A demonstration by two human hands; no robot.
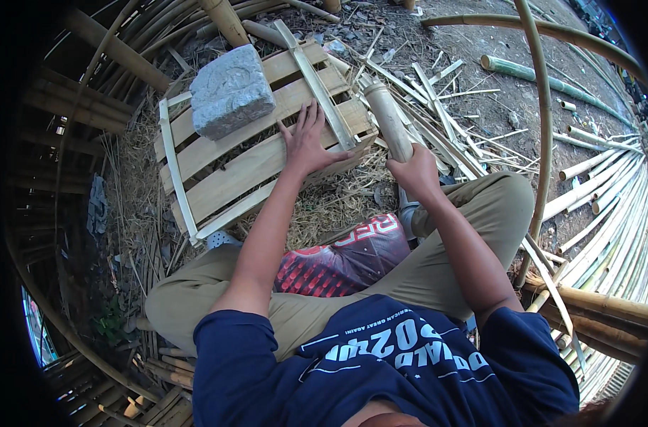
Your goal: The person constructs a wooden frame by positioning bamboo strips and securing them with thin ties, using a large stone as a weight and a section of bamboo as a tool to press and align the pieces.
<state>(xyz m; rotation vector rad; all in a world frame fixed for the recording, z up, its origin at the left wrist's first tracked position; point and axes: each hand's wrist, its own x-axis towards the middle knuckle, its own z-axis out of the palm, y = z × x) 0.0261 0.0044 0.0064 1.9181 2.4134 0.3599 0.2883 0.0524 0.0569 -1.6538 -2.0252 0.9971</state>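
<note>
While my left hand (307, 142) splays on the laid slats (231, 178), my right hand (418, 173) grips bamboo (389, 122) beside them; remaining work's unclear.

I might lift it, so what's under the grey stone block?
Wooden slats show to either side of the block and seem to continue beneath it. The part directly underneath is covered, so anything else there can't be seen.

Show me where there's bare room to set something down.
The wooden panel has bare, gapped slats between the grey block and its near edge. Dirt lies largely open between the green pole and the arched pole above it. Crowded: the splint heap right of the bamboo piece in the right hand.
</note>
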